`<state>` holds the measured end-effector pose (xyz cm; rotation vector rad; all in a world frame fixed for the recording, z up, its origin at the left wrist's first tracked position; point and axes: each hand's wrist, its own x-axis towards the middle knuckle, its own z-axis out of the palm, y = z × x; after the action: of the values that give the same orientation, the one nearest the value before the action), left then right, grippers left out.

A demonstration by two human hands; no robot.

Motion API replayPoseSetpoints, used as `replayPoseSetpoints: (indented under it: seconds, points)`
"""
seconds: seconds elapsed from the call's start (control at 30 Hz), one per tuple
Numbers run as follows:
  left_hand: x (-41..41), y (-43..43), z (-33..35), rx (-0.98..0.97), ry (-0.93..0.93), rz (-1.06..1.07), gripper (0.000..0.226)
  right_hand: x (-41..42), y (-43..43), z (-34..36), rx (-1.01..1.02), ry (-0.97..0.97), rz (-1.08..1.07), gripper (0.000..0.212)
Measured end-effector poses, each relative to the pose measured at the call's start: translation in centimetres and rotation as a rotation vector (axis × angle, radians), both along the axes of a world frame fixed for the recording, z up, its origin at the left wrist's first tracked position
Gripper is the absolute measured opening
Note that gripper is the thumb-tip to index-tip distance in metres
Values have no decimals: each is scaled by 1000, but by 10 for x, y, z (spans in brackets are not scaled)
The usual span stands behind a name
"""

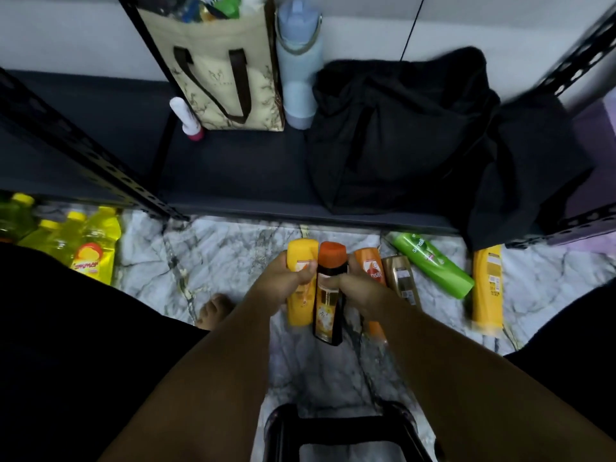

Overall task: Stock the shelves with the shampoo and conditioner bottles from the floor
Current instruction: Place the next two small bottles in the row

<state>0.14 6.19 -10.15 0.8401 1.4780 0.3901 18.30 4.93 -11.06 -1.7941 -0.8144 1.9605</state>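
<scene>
Left hand (283,280) grips a yellow bottle (302,253), right hand (361,290) a dark orange-capped bottle (328,310) above the floor (226,255); smooth, rigid plastic, probably light, best held mid-body.

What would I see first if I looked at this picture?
Two hands meet in the middle: the left hand grips a yellow bottle, and the right hand grips a dark bottle with an orange cap. To their right a bright green bottle lies on the floor, and a black bag slumps on the shelf behind.
</scene>
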Motion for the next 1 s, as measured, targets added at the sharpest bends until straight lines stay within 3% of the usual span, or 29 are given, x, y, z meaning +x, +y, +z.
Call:
replayPoseSetpoints:
  seconds: [0.07, 0.17, 0.3, 0.4, 0.47, 0.73, 1.0]
  points:
    - [-3, -4, 14, 48, 5, -1, 32, -3, -3, 16, 66, -26, 47, 62]
    - [-6, -13, 27, 129, 4, -30, 54, -4, -13, 33, 147, -51, 80, 65]
    - [-1, -23, 44, 239, 57, -38, 39, 1, -31, 48, 296, -216, 104, 59]
    - [6, -31, 55, 323, 109, -68, 43, 6, -46, 62, 474, -425, 132, 52]
    - [10, -36, 59, 400, 173, -137, 44, 12, -55, 70, 528, -467, 149, 48]
    - [21, -54, 72, 453, 252, -267, 38, 33, -72, 93, 521, -547, 227, 44]
    - [32, -64, 80, 446, 487, -510, 37, 17, -69, 106, 563, -627, 328, 40]
